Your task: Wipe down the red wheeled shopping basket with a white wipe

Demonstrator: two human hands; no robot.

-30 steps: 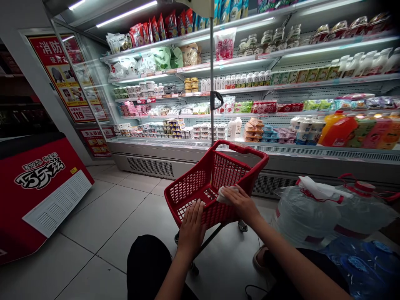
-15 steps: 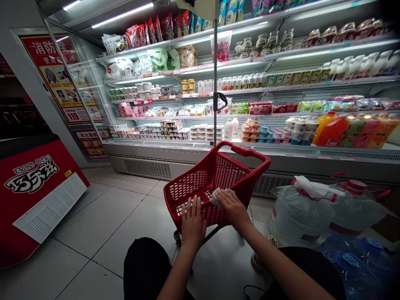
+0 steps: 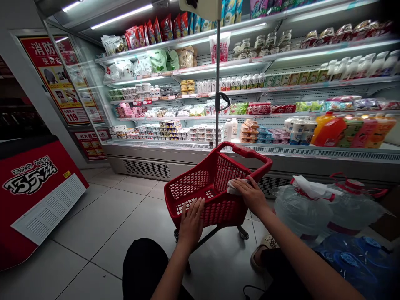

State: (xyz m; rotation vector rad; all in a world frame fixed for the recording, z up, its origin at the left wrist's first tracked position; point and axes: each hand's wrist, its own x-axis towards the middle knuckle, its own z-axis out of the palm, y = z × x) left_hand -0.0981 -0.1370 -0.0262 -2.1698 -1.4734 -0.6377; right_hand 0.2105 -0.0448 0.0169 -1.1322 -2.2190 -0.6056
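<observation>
In front of me stands a small red plastic shopping cart (image 3: 190, 183) with lattice walls, a raised handle and a tall pole rising behind it. My right hand (image 3: 251, 193) presses a white cloth (image 3: 233, 187) on the near side rim, close to the handle end. Part of the cloth is hidden under the fingers. Farther left on the same rim rests my left hand (image 3: 191, 223), its fingers stretched out over the edge, holding nothing. The cart's basket shows bare lattice inside.
A lit refrigerated shelf (image 3: 175, 143) full of dairy and drinks runs behind the cart. To the right are bagged water jugs (image 3: 303, 208) and blue-capped bottles (image 3: 350, 260). A red freezer (image 3: 40, 200) stands at left. My knees flank the cart's near side.
My right hand has slid the cloth along the rim to the right, toward the handle. My left hand stays on the rim, almost in place.
</observation>
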